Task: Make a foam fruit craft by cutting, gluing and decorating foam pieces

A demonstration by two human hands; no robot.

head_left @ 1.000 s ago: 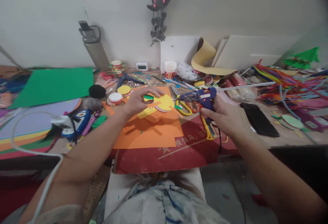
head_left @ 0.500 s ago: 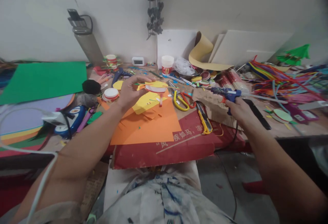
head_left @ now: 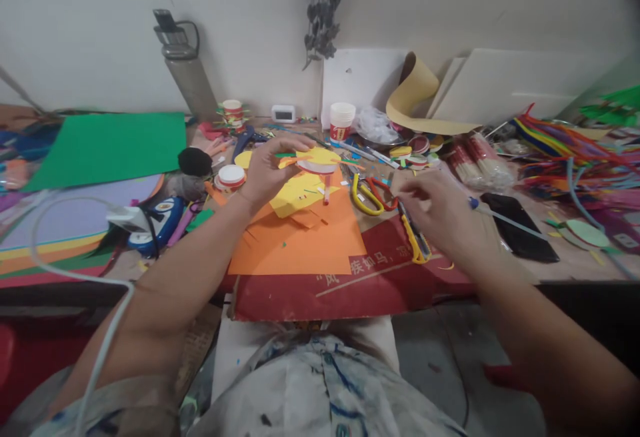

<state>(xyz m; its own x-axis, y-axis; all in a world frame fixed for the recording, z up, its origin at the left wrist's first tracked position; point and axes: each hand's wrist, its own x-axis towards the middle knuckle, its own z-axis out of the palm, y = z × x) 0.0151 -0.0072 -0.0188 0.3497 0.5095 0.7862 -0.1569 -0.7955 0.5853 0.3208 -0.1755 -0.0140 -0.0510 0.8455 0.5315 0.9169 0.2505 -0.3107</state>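
Note:
My left hand (head_left: 270, 171) is raised over the table with its fingers closed on a yellow paper craft piece (head_left: 316, 159) that has a white round part under it. My right hand (head_left: 440, 213), a little blurred, hovers low to the right with its fingers stretched left toward the yellow and red scissors (head_left: 367, 197). It covers most of the blue glue gun (head_left: 473, 204). Only the gun's rear end and its clear glue stick (head_left: 510, 221) show, lying across a black phone (head_left: 523, 231). An orange paper sheet (head_left: 300, 243) lies under the craft.
A red printed cardboard (head_left: 350, 283) covers the table's front edge, with a yellow utility knife (head_left: 416, 242) on it. Green paper (head_left: 107, 147) and a grey bottle (head_left: 193, 77) are at the left, a white cup (head_left: 341, 120) at the back, pipe cleaners (head_left: 565, 150) at the right. A white cable (head_left: 75, 243) loops near my left arm.
My right hand carried the glue gun away from the craft to the right, set it down by the phone, and has moved back left. My left hand lifted the yellow craft slightly.

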